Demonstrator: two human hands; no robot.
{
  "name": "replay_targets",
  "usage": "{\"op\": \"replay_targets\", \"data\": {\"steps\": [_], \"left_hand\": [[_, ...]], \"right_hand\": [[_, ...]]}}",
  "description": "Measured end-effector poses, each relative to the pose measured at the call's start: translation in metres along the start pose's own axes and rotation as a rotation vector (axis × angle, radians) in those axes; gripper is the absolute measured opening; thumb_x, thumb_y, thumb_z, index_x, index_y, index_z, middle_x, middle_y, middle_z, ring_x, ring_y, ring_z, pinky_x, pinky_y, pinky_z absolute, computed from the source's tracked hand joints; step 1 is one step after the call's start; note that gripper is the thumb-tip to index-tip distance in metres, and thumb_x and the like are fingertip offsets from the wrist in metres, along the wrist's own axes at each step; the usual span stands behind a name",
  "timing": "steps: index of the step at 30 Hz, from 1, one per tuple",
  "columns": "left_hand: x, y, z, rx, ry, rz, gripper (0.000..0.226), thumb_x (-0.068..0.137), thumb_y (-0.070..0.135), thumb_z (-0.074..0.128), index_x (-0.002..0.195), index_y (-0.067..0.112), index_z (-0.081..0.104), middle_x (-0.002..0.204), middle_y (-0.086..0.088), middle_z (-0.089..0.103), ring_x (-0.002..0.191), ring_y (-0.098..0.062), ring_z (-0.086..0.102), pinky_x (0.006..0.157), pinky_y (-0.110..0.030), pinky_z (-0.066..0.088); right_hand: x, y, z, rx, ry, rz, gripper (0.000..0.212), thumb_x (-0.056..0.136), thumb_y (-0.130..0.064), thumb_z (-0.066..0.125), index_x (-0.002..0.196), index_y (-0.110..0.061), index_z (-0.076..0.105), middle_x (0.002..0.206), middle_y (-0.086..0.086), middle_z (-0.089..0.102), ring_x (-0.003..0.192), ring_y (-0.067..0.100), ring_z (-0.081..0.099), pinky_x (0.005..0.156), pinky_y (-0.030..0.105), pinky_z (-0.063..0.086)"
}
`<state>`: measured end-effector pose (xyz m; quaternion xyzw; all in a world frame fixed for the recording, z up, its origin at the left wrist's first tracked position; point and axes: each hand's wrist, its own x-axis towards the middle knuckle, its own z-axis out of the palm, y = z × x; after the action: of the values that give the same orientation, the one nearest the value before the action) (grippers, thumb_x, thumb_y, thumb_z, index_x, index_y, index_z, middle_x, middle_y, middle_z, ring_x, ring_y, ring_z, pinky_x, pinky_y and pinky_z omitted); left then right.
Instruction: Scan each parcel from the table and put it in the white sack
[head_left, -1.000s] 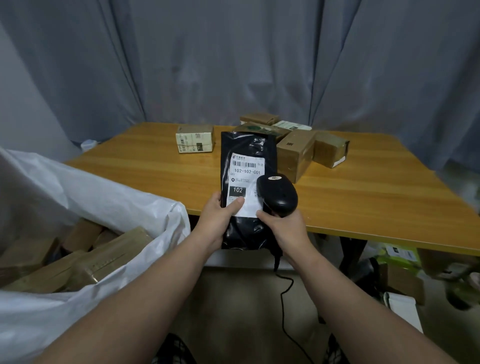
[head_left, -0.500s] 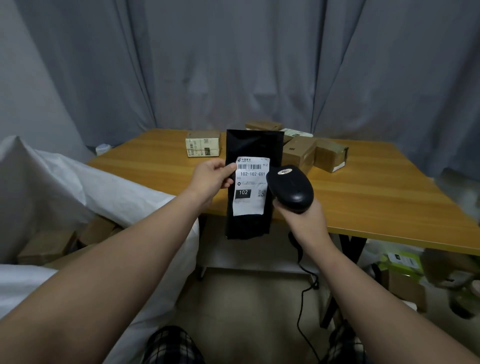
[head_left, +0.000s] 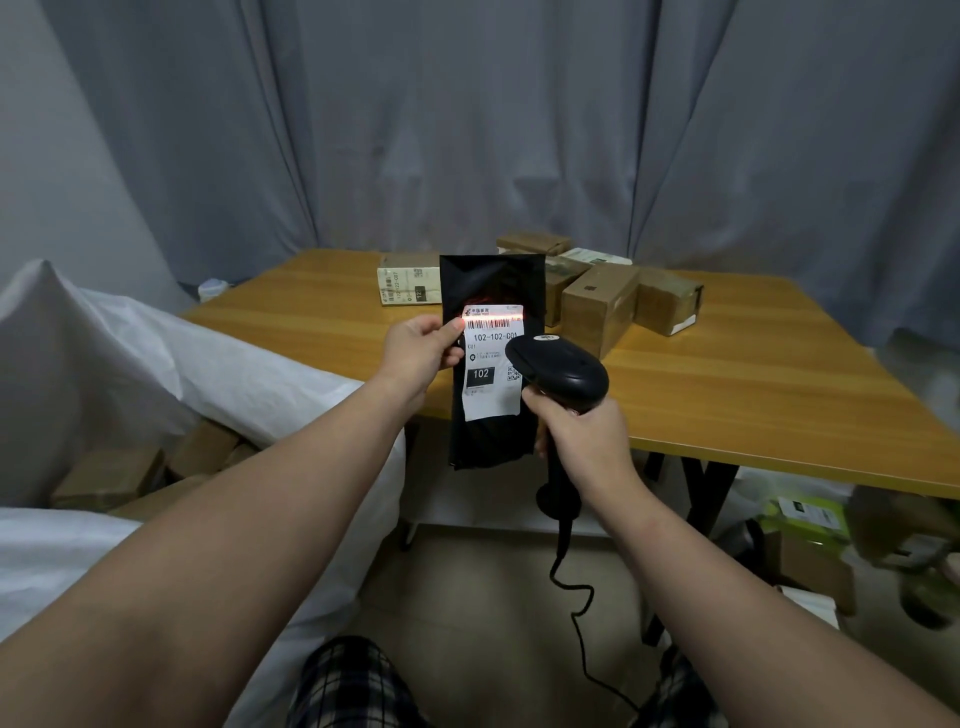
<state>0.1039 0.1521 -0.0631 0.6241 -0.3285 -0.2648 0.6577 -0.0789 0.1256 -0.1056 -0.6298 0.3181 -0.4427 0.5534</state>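
1. Left hand (head_left: 418, 353) pinches the left edge of a black parcel (head_left: 493, 364), thumb on the front, holding it upright in the air over the near edge of the table (head_left: 753, 374).
2. White label (head_left: 492, 361) faces the camera; a red scan line lies across its top, just above the barcode.
3. Right hand (head_left: 582, 441) is wrapped round the handle of a black scanner (head_left: 558, 371); its head points at the label, just right of the parcel. Cord hangs to the floor.
4. White sack (head_left: 171, 364) stands open at left, brown boxes visible inside.
5. Cardboard boxes (head_left: 597, 306) sit grouped at the table's far side, behind the parcel.
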Motion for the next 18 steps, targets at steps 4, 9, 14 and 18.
{"op": "replay_targets", "data": {"steps": [4, 9, 14, 18], "left_hand": [[0.0015, -0.0018, -0.0011, -0.011, 0.003, -0.004, 0.010, 0.096, 0.013, 0.056, 0.088, 0.008, 0.062, 0.083, -0.004, 0.066, 0.052, -0.002, 0.051, 0.057, -0.013, 0.049], [0.0022, -0.0031, -0.0018, -0.021, 0.008, -0.010, 0.011, 0.096, 0.013, 0.056, 0.087, 0.010, 0.062, 0.084, -0.005, 0.067, 0.053, -0.002, 0.051, 0.059, -0.015, 0.049], [0.0007, -0.0042, -0.0034, -0.024, 0.007, 0.000, 0.014, 0.096, 0.013, 0.056, 0.083, 0.011, 0.062, 0.080, -0.003, 0.066, 0.054, -0.004, 0.050, 0.059, -0.015, 0.048], [-0.0006, -0.0057, -0.0052, 0.005, 0.023, 0.031, 0.015, 0.096, 0.014, 0.057, 0.082, 0.012, 0.063, 0.078, -0.003, 0.066, 0.054, -0.004, 0.050, 0.058, -0.015, 0.049]], "right_hand": [[-0.0001, 0.0014, 0.0018, -0.006, -0.002, 0.012, 0.011, 0.084, -0.019, 0.072, 0.076, -0.015, 0.066, 0.048, -0.005, 0.057, 0.045, 0.012, 0.055, 0.050, 0.027, 0.046], [-0.0026, 0.0023, 0.0027, -0.006, -0.008, 0.014, 0.008, 0.084, -0.019, 0.071, 0.084, -0.013, 0.067, 0.053, -0.003, 0.059, 0.047, 0.012, 0.057, 0.050, 0.026, 0.047], [-0.0032, 0.0008, 0.0036, -0.015, -0.011, 0.026, 0.009, 0.084, -0.020, 0.072, 0.084, -0.013, 0.067, 0.055, -0.001, 0.059, 0.048, 0.012, 0.057, 0.051, 0.027, 0.047], [-0.0064, -0.0006, 0.0040, -0.001, -0.014, 0.019, 0.005, 0.084, -0.017, 0.072, 0.085, -0.016, 0.067, 0.051, -0.006, 0.059, 0.045, 0.010, 0.056, 0.048, 0.023, 0.046]]}}
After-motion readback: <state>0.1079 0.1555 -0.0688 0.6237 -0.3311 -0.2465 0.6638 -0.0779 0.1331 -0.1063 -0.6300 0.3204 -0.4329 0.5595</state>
